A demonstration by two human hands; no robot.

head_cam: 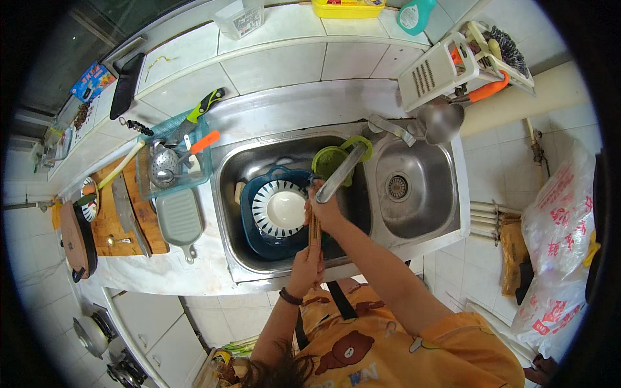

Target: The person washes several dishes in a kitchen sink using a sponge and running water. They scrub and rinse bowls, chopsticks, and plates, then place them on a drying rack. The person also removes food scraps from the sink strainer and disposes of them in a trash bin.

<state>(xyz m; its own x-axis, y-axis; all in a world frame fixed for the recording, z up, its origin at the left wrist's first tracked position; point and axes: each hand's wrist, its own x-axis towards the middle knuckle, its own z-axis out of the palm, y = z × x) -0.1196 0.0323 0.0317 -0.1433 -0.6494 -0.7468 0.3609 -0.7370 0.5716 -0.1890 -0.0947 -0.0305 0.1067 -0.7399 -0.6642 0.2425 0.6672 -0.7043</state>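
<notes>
A bundle of wooden chopsticks is upright in the view, across the front part of the sink. Its lower end is in my left hand, near the counter's front edge. Higher up, my right hand closes around the other end, beside the metal faucet spout. Something dark, not clear enough to name, shows at the right fingertips. Left of the chopsticks, a white bowl with dark dashes around its rim sits in a blue plastic basin. A green strainer lies behind the spout.
The double steel sink has a second bowl at right. Leftward are a grey ridged dish, a glass tray with a knife and ladles, and a cutting board with a cleaver. A utensil rack hangs at back right.
</notes>
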